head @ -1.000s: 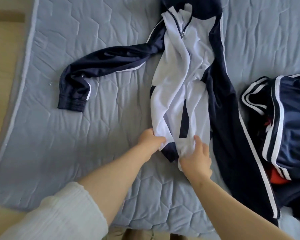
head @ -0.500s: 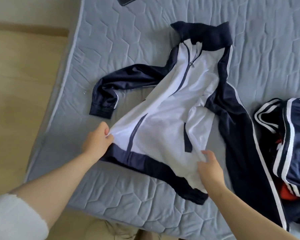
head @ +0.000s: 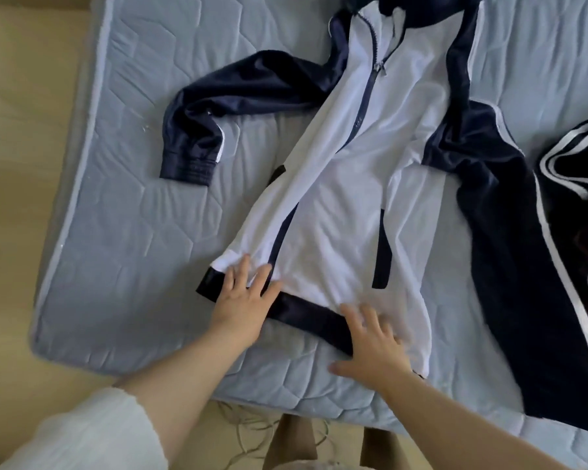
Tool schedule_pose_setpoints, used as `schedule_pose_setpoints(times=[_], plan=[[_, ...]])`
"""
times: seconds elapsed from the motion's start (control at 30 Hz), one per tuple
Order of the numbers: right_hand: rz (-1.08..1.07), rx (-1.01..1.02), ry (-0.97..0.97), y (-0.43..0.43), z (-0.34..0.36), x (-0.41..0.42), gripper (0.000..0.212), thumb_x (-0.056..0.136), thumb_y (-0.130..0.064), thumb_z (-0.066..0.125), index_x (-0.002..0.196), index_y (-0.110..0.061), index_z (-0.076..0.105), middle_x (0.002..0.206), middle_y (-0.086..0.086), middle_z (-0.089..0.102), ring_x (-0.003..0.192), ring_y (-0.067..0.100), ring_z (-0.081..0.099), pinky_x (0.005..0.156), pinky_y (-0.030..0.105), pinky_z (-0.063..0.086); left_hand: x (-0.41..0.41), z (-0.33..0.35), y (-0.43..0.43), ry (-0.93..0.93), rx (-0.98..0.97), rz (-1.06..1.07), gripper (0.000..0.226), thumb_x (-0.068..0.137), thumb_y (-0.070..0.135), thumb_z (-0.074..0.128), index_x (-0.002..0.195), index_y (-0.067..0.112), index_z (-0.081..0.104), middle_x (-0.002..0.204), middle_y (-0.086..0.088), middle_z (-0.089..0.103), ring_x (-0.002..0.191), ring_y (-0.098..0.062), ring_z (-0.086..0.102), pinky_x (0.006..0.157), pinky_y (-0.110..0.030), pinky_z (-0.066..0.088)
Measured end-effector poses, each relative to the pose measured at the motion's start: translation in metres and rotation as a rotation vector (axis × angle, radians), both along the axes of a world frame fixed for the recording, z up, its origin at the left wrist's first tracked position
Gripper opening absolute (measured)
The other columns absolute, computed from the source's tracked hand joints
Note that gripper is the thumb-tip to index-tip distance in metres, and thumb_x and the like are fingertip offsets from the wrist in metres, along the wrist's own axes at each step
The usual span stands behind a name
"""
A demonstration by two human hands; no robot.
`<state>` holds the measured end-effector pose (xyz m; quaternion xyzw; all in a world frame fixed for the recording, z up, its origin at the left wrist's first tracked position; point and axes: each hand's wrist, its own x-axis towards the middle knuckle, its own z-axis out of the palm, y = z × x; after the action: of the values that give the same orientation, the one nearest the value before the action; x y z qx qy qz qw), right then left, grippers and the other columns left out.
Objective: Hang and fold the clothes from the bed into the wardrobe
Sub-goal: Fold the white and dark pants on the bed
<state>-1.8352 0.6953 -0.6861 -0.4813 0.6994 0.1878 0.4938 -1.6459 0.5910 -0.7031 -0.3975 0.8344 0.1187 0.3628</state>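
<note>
A navy and white zip jacket [head: 347,171] lies spread on the blue quilted mattress [head: 123,212], white lining up, collar at the far edge. One navy sleeve [head: 218,106] bends to the left; the other navy sleeve [head: 523,252] runs down the right. My left hand [head: 245,296] presses flat with straight fingers on the left corner of the jacket's hem. My right hand [head: 374,344] lies flat on the hem's right part, fingers spread and slightly blurred.
A pile of other navy clothes with white stripes and something red [head: 581,212] sits at the right edge. The mattress's left edge borders a wooden floor [head: 21,164]. Thin cords [head: 252,432] lie on the floor below the near edge.
Both hands let go of the pinched hem and now lie flat on it. The jacket, bunched a second ago, is spread wide. The view moved closer.
</note>
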Motion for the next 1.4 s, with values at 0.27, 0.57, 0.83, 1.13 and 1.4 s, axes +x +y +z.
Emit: schedule_pose_setpoints(times=[0.27, 0.57, 0.83, 1.13, 1.4], plan=[[0.088, -0.296, 0.183, 0.023, -0.007, -0.008, 0.077, 0.085, -0.003, 0.047, 0.145, -0.035, 0.010, 0.130, -0.003, 0.039, 0.103, 0.024, 0.052, 0.062, 0.030, 0.040, 0.008, 0.014, -0.031, 0.413, -0.106, 0.198, 0.036, 0.069, -0.012, 0.054, 0.092, 0.013, 0.068, 0.096, -0.002, 0.064, 0.093, -0.026, 0.057, 0.059, -0.031, 0.043], [0.133, -0.128, 0.299, 0.107, 0.062, -0.075, 0.066, 0.080, -0.016, 0.065, 0.139, -0.028, 0.038, 0.089, 0.001, 0.045, 0.088, 0.020, 0.063, 0.069, 0.029, 0.048, -0.032, 0.064, 0.020, 0.903, -0.140, -0.233, 0.017, 0.061, 0.001, 0.067, 0.063, 0.017, 0.072, 0.070, 0.004, 0.068, 0.057, -0.018, 0.060, 0.055, -0.022, 0.049], [0.034, -0.481, 0.379, 0.055, 0.033, -0.041, 0.063, 0.032, 0.001, 0.086, 0.093, -0.009, 0.070, 0.074, 0.013, 0.059, 0.057, 0.030, 0.056, 0.052, 0.037, 0.048, -0.067, 0.042, 0.043, 0.883, -0.155, -0.048, 0.039, 0.047, -0.010, 0.058, 0.070, 0.017, 0.074, 0.075, 0.007, 0.070, 0.060, -0.020, 0.059, 0.059, -0.025, 0.044], [-0.105, -0.199, 0.346, 0.039, 0.016, -0.091, 0.021, 0.088, -0.005, 0.046, 0.091, -0.017, 0.029, 0.071, -0.005, 0.035, 0.055, 0.016, 0.040, 0.043, 0.026, 0.023, -0.045, 0.033, 0.035, 0.520, -0.357, 0.836, 0.079, 0.058, -0.013, 0.068, 0.129, 0.017, 0.049, 0.131, -0.016, 0.043, 0.109, -0.037, 0.049, 0.082, -0.042, 0.046], [-0.476, 0.100, 0.298, 0.091, 0.028, -0.099, 0.016, 0.091, -0.002, 0.028, 0.092, -0.016, 0.021, 0.096, 0.008, 0.058, 0.076, 0.027, 0.052, 0.064, 0.034, 0.044, -0.065, 0.057, 0.035, 0.711, -0.036, 0.963, 0.032, 0.076, -0.003, 0.050, 0.087, 0.026, 0.058, 0.089, 0.015, 0.054, 0.076, -0.005, 0.051, 0.062, -0.018, 0.038]])
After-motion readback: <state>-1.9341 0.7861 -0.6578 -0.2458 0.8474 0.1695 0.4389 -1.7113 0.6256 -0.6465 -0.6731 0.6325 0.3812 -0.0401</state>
